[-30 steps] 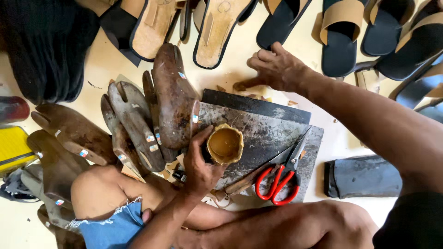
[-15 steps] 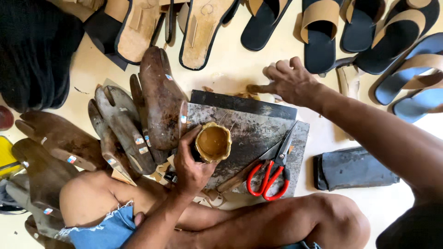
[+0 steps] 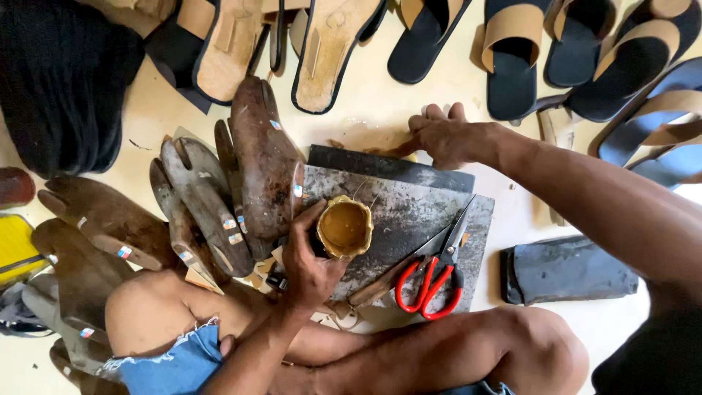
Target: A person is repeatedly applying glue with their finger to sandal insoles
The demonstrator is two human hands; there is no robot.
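At the centre of the frame, the left hand (image 3: 307, 267) grips a small round pot (image 3: 344, 228) of amber glue, fingers wrapped about its side, its open mouth facing up. The pot rests on the near left part of a grey stone slab (image 3: 409, 212). Up and to the right of it, at the slab's far edge, the right hand (image 3: 446, 137) lies knuckles up, fingers curled onto a small tan piece (image 3: 385, 151) on the floor; whether it grips or only presses the piece cannot be told. The two hands sit well apart, on a diagonal running from lower left to upper right across the slab. The right hand is the nearer to the tan piece; the left is fully taken up by the pot. Red-handled scissors (image 3: 433, 274) lie on the slab's lower right part, blades pointing to upper right, near neither hand. Dark wooden shoe forms (image 3: 219, 197) fan out to the left; sandals (image 3: 512, 58) line the top.
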